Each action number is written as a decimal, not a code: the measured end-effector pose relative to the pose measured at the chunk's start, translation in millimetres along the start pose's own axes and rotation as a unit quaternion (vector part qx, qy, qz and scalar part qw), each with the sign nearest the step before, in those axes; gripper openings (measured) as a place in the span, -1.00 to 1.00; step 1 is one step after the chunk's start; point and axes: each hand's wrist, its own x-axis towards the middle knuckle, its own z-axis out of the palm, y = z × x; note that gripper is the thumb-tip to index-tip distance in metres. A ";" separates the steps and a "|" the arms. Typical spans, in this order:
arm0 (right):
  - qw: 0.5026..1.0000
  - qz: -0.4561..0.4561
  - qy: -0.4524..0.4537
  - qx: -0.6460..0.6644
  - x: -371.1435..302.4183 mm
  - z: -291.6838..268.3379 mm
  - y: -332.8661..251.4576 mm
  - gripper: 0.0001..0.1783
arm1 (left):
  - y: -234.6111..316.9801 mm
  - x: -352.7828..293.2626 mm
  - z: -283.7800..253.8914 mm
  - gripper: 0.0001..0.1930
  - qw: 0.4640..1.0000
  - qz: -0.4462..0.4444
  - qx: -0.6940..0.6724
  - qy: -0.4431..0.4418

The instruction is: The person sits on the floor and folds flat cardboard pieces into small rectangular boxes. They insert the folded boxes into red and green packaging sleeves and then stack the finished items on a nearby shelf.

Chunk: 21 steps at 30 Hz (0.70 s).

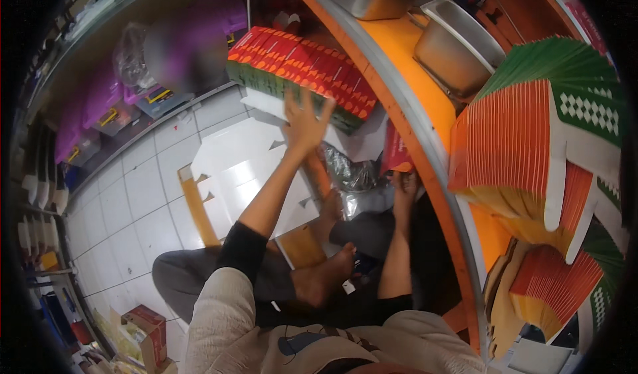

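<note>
A row of red-and-green cartons (pixel 302 68) stands packed side by side ahead of me. My left hand (pixel 307 123) reaches to its near side with fingers spread, the fingertips over the green lower part; whether they touch it I cannot tell. To the right, under the curved counter edge, my right hand (pixel 404 182) has its fingers closed on the lower end of a red carton (pixel 396 149). Its upper part leans by the orange panel. Below my left forearm lies a flattened white cardboard sheet (pixel 242 174) with cut slots. Crumpled clear plastic (pixel 355 174) lies between my hands.
An orange counter (pixel 435 118) curves along the right, holding metal pans (pixel 458 41) and fanned stacks of folded orange-and-green cartons (pixel 505 138). Purple-lidded bins (pixel 100 108) line the left shelf. My crossed legs rest on the tiled floor (pixel 143 198); an opened box (pixel 145 334) stands lower left.
</note>
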 end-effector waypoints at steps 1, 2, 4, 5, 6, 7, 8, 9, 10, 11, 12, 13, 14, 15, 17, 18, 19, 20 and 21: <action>0.999 0.004 -0.006 -0.036 6.8 5.7 9.7 -0.56 | -13.1 22.6 16.3 -0.04 0.988 -0.101 -0.103 0.049; 0.997 0.012 -0.008 -0.070 12.0 9.2 17.5 -0.57 | -17.9 38.9 23.1 -0.01 0.967 -0.185 -0.152 0.087; 1.000 -0.004 -0.010 -0.023 21.1 20.1 26.1 -0.61 | -26.8 65.1 32.3 0.04 0.894 -0.346 -0.238 0.159; 1.000 -0.003 -0.014 0.001 17.8 24.4 33.0 -0.62 | -35.7 70.2 37.4 0.03 0.926 -0.255 -0.200 0.193; 0.999 -0.029 -0.020 -0.020 21.5 29.2 38.7 -0.64 | -44.8 74.9 41.7 0.03 0.948 -0.160 -0.159 0.225; 0.997 -0.056 -0.028 -0.041 31.8 37.0 44.2 -0.66 | -54.2 78.9 45.3 0.02 0.959 -0.063 -0.116 0.252; 0.994 -0.075 -0.029 -0.068 35.5 37.5 54.6 -0.68 | -53.1 78.0 48.5 -0.05 0.972 0.029 -0.041 0.230; 0.993 -0.097 -0.035 -0.064 39.8 35.6 60.8 -0.68 | -41.1 78.9 49.4 -0.12 0.971 0.125 0.028 0.203; 0.990 -0.124 -0.047 -0.055 48.2 39.8 61.6 -0.68 | -31.6 81.8 50.3 -0.16 0.966 0.173 0.092 0.166; 0.985 -0.156 -0.058 -0.047 53.4 41.8 62.3 -0.68 | -18.8 86.1 53.5 -0.21 0.954 0.222 0.152 0.131; 0.990 -0.132 -0.053 -0.011 55.8 46.6 64.4 -0.68 | -10.4 90.7 59.6 -0.26 0.934 0.270 0.213 0.099; 0.993 -0.108 -0.047 0.024 56.6 52.6 67.3 -0.67 | -0.5 91.8 68.1 -0.27 0.925 0.281 0.249 0.058; 0.994 -0.086 -0.041 0.059 59.7 57.4 67.9 -0.67 | 11.3 94.1 79.8 -0.28 0.914 0.292 0.282 0.017; 0.994 -0.085 -0.038 0.049 64.2 60.2 70.2 -0.66 | 21.3 97.6 86.5 -0.29 0.899 0.303 0.314 -0.021; 0.996 -0.080 -0.031 0.028 69.8 62.1 77.2 -0.63 | 31.6 95.9 92.6 -0.28 0.862 0.321 0.380 -0.097; 0.996 -0.087 -0.034 0.011 73.1 63.0 82.3 -0.62 | 34.9 94.3 93.8 -0.26 0.840 0.328 0.410 -0.136; 0.995 -0.094 -0.037 -0.005 77.3 65.4 87.6 -0.61 | 26.7 98.3 106.8 -0.25 0.824 0.321 0.427 -0.188; 0.996 -0.087 -0.034 0.003 78.6 67.6 88.9 -0.62 | 24.0 97.4 110.3 -0.25 0.826 0.319 0.421 -0.195; 0.996 -0.079 -0.029 0.010 79.0 70.6 87.2 -0.63 | 19.6 96.0 111.7 -0.25 0.826 0.321 0.416 -0.204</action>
